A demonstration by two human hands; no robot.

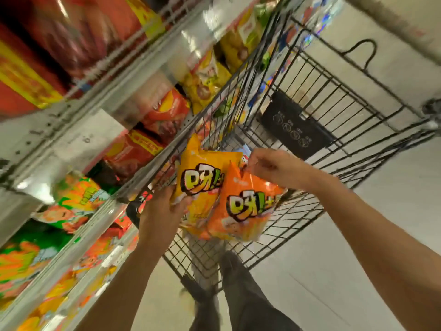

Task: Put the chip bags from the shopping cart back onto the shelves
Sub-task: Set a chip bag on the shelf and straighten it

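While the cart (310, 96) stands close beside the shelves (78, 108), both hands work over its wire basket, each with a chip bag. The left hand (162, 211) grips the yellow bag (202, 173) by its lower left corner, thumb on the printed front and fingers (167, 191) curled behind, so the bag stands upright above the basket, near the cart's left rim. The right hand (269, 167) reaches in from the right and pinches the top edge of the orange bag (243, 209), its fingers bent down around the crimped seal. The orange bag hangs in front of the yellow bag and overlaps its right side; the two touch. Both bags carry the same large green and white lettering. Behind them, deeper in the basket, a corner of another packet (244, 150) shows, too hidden to tell more. A black plate (294, 127) with round symbols sits on the cart's far wire wall. On the shelves to the left lie blurred rows of packets: red bags (164, 113) on one level, yellow bags (205, 77) further along it, and green and orange bags (71, 201) on the level nearer the person. Below the basket, the person's dark trouser legs (241, 295) and the pale floor (358, 259) are in sight.
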